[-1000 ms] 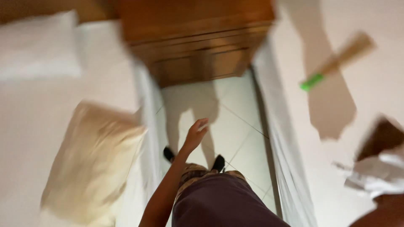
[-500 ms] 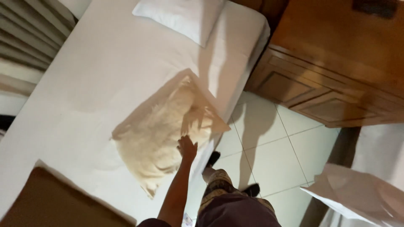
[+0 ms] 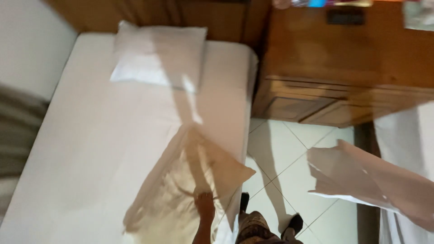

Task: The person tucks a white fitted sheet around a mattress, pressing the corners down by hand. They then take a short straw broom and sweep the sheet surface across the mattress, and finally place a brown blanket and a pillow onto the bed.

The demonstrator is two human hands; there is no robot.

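My left hand (image 3: 204, 204) reaches forward onto a cream pillow (image 3: 176, 185) that lies slanted near the right edge of a bed with a white sheet (image 3: 104, 144). Its fingers bunch the pillow's fabric, and creases run toward the hand. A white cloth (image 3: 370, 180), like a pillowcase, hangs in the air at the right above the floor, with a hand-shaped shadow on it. My right hand is hidden. A white pillow (image 3: 158, 56) lies flat at the head of the bed.
A wooden nightstand (image 3: 343, 68) stands between this bed and a second white bed (image 3: 407, 131) at the right. Pale floor tiles (image 3: 285, 153) fill the narrow gap, where my dark shoes (image 3: 296, 223) stand. Blurred grey folds (image 3: 18, 135) run along the left edge.
The view has swung from the gap between the beds onto the left bed. My left hand went from hanging in the air to gripping the cream pillow. The white cloth rose into view at the right.
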